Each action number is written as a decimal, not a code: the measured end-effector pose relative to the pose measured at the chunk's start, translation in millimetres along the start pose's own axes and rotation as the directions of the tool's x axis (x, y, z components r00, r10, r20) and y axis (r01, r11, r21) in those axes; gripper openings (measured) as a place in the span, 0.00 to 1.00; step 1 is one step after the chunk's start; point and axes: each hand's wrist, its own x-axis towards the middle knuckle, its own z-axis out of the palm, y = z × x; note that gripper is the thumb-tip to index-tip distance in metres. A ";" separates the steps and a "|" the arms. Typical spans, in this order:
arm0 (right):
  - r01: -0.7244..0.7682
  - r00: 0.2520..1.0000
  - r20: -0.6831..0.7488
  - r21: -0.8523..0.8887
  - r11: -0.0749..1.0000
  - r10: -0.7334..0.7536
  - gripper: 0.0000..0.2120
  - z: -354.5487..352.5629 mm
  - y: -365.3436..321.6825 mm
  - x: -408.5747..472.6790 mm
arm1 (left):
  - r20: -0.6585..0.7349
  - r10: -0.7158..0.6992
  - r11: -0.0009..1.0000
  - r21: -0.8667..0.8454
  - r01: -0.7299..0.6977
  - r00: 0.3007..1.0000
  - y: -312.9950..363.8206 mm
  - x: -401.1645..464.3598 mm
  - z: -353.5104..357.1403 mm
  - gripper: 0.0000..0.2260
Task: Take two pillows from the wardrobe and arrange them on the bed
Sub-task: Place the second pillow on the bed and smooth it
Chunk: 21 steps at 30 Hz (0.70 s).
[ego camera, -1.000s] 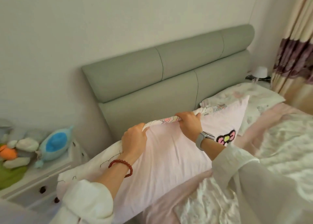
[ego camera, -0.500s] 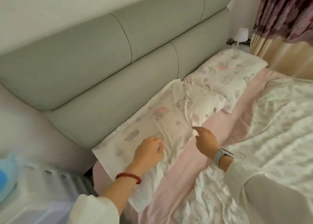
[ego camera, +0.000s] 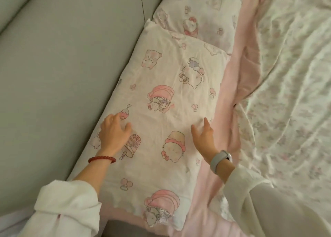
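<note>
Since a second ago you laid the pillow flat by the headboard, left hand and right hand open upon it, second pillow beyond.

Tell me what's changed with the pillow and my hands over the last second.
The near pillow, held up on edge by both hands a second ago, now lies flat along the headboard. Both hands have let go: the left hand rests open on it, the right hand open at its edge. The far pillow stayed put.
</note>
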 end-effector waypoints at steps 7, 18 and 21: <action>-0.116 0.979 -0.139 0.241 0.964 0.152 0.39 33.2 15.2 36.1 | 0.152 -0.145 0.948 -0.263 0.181 0.978 -25.6 80.2 9.8 0.40; 0.329 0.803 -0.547 0.076 0.941 -0.237 0.22 2.8 -43.8 19.1 | -0.114 -0.055 0.868 -0.497 -0.009 0.992 21.3 69.5 -12.6 0.15; 0.315 0.803 -0.554 0.078 0.946 -0.222 0.24 -11.9 -43.2 27.4 | -0.124 -0.052 0.881 -0.473 -0.013 0.991 31.3 71.9 -9.8 0.14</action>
